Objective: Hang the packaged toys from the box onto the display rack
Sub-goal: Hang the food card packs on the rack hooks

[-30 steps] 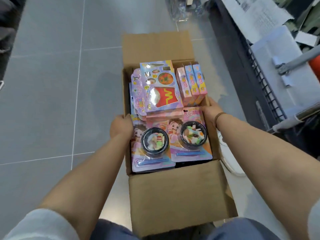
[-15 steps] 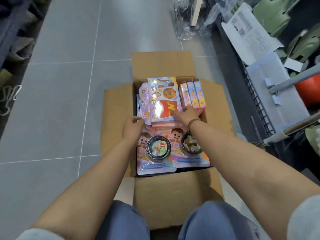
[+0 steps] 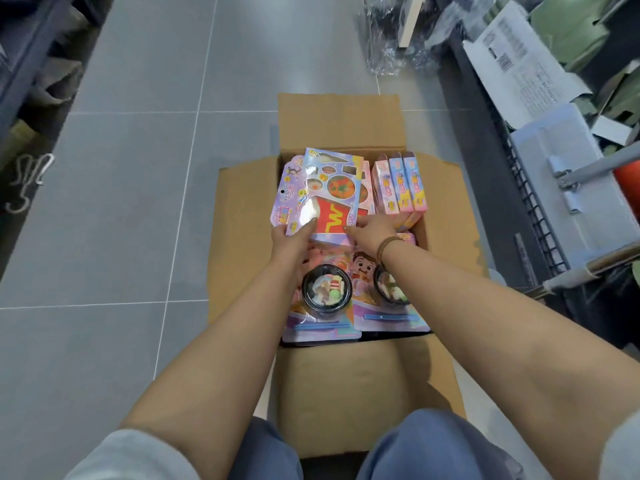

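An open cardboard box (image 3: pixel 242 216) stands on the floor between my knees, full of packaged toys. On top of a stack at the back lies a fast-food toy pack (image 3: pixel 332 192) with a red fries carton and a pizza. My left hand (image 3: pixel 294 240) grips its near left edge, thumb on top. My right hand (image 3: pixel 372 230) holds its near right edge, fingers on the card. Two bowl toy packs (image 3: pixel 325 296) lie side by side at the front, under my wrists. Three narrow pink boxes (image 3: pixel 401 185) stand at the back right. No display rack shows.
Grey tiled floor (image 3: pixel 121 202) spreads left of the box. A dark wire-sided cart (image 3: pixel 540 216) with a grey panel, papers and green items stands close on the right. Clear plastic wrap (image 3: pixel 391 43) lies beyond the box. Dark shelving (image 3: pixel 24 57) and white hooks (image 3: pixel 31 178) sit far left.
Both hands left the box's sides and reached inside to the top fast-food pack. The side flaps have folded outward, and the view has pulled back, so my knees show.
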The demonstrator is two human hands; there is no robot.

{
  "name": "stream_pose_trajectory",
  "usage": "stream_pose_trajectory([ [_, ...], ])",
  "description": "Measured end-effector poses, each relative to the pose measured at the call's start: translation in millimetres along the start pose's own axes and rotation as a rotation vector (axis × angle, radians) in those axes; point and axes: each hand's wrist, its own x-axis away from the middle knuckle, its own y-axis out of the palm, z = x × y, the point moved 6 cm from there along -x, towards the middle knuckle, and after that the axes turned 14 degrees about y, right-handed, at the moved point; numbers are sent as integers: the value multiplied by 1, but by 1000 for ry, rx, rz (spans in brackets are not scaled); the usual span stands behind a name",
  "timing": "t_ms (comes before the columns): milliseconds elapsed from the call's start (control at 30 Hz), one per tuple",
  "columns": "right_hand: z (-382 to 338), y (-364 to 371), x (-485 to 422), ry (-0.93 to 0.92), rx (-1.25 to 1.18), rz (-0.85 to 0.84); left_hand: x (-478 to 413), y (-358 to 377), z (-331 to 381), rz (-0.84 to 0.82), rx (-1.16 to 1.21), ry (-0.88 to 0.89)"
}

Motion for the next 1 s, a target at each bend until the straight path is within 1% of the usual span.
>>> stream_pose_trajectory([
  [100, -2, 8, 4, -37, -68, -59, -1, -13, 2, 128, -45, 173],
  [167, -6, 12, 10, -79, -108, -107, 2, -18, 5, 198, 62, 257],
  [233, -12, 16, 14, -99, -126, -171, 4, -25, 12, 277, 208, 297],
  [267, -15, 14, 15, -101, -136, -162, 3, -30, 15, 319, 273, 307],
  [333, -18, 3, 13, -104, -132, -42, 2, -43, 19, 424, 449, 320],
  [400, -11, -15, 7, -42, -123, 137, 2, -56, 23, 525, 588, 346],
  [433, -7, -21, 4, -6, -124, 189, 2, -61, 25, 554, 630, 361],
  [467, -3, -23, 1, 32, -104, 203, 2, -66, 27, 563, 660, 369],
  [533, -2, -21, -1, 83, 2, 178, -1, -73, 30, 542, 679, 361],
  [600, -4, -15, -1, 125, 97, 142, -3, -80, 29, 507, 610, 339],
  [700, -7, -5, -7, 142, 147, 118, 3, -82, 29, 424, 523, 353],
  [800, -6, 12, -15, 201, 149, 56, 9, -86, 28, 430, 614, 370],
  [867, -10, 12, -17, 172, 196, 100, 12, -91, 29, 470, 616, 374],
  [933, -17, 10, -20, 82, 306, 144, 15, -99, 31, 503, 547, 407],
  [1000, -23, 17, -22, 60, 394, 66, 16, -103, 33, 521, 497, 451],
])
